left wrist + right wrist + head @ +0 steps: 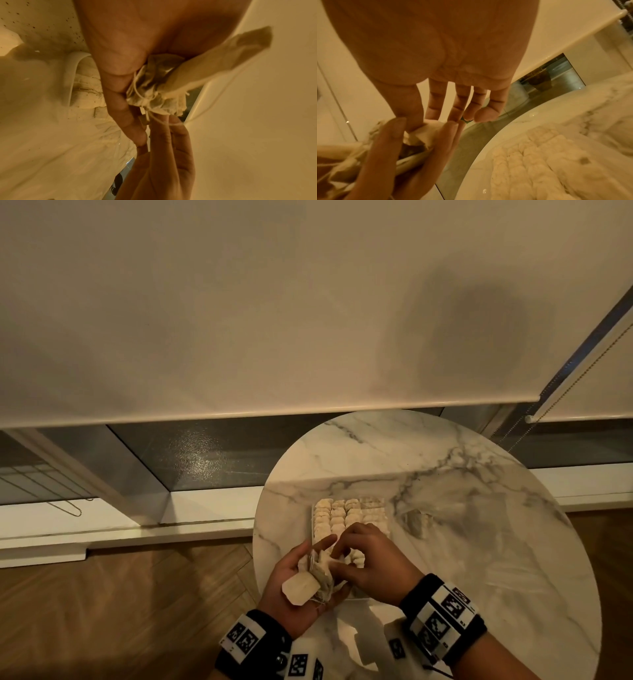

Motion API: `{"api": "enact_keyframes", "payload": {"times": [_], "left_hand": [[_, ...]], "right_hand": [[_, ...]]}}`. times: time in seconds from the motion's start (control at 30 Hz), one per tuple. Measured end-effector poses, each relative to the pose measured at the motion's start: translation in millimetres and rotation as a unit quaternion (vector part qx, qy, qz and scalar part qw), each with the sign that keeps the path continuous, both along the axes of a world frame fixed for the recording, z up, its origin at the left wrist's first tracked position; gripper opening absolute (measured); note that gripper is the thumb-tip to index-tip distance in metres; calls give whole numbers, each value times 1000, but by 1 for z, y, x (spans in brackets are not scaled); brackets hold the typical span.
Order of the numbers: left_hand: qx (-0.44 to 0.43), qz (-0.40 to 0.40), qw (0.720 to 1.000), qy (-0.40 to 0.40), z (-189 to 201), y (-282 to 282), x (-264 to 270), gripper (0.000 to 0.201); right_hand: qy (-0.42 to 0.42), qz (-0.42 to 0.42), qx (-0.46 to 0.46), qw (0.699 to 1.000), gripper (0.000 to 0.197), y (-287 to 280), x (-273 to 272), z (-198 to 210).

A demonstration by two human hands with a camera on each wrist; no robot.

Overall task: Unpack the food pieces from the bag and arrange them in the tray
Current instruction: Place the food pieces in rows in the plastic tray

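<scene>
A white tray [312, 520] on the round marble table holds several rows of pale dumplings [346, 513], also visible in the right wrist view as dumplings [537, 161]. Just in front of the tray, my left hand [294, 571] lies palm up and grips a crumpled cloth drawstring bag [301, 589]. The bag [154, 82] bunches between thumb and palm, one corner sticking out. My right hand [346, 553] meets it from the right, its thumb and fingertips pinching the bag's cloth [428, 128] and string. The bag's inside is hidden.
One loose dumpling [416, 522] lies on the table [496, 542] just right of the tray. The table's left edge runs beside my left wrist, with wooden floor [137, 594] below. A roller blind [239, 320] and window sill lie beyond.
</scene>
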State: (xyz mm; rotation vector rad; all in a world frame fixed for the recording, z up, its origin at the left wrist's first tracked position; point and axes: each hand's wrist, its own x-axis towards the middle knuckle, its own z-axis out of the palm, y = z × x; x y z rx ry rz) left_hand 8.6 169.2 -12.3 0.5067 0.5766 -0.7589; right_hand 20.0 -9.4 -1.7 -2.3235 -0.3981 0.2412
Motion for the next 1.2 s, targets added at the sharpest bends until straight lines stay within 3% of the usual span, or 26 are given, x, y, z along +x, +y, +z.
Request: {"api": "enact_keyframes", "payload": {"times": [0.13,0.23,0.33,0.47,0.57,0.7,0.8,0.93,1.07,1.2], "left_hand": [[-7,2,1000,3,0,0,-2,45],[-25,25,999,20,-5,3,-3,40],[-14,29,999,23,-8,6,-3,44],[-40,19,998,46,-15,10,-2,54],[-53,24,997,48,-19,11,-3,57],[-36,31,998,44,-23,13,-4,57],[-18,43,998,48,-30,19,-4,59],[-17,82,995,52,-34,32,-8,49],[-29,108,991,70,-44,48,-14,48],[-47,142,985,84,-49,55,-20,47]], "right_hand": [[40,-49,55,996,10,-3,-2,2],[123,-115,175,970,10,-5,-1,7],[207,-169,335,904,12,-7,-1,10],[291,-204,479,803,21,-9,-2,12],[316,-213,518,765,40,-12,-3,10],[311,-223,493,781,51,-14,-2,4],[297,-236,470,797,48,-16,-1,-1],[266,-220,384,856,36,-24,2,-12],[283,-147,274,907,46,-24,6,-29],[306,-84,140,938,59,-18,12,-42]]}}
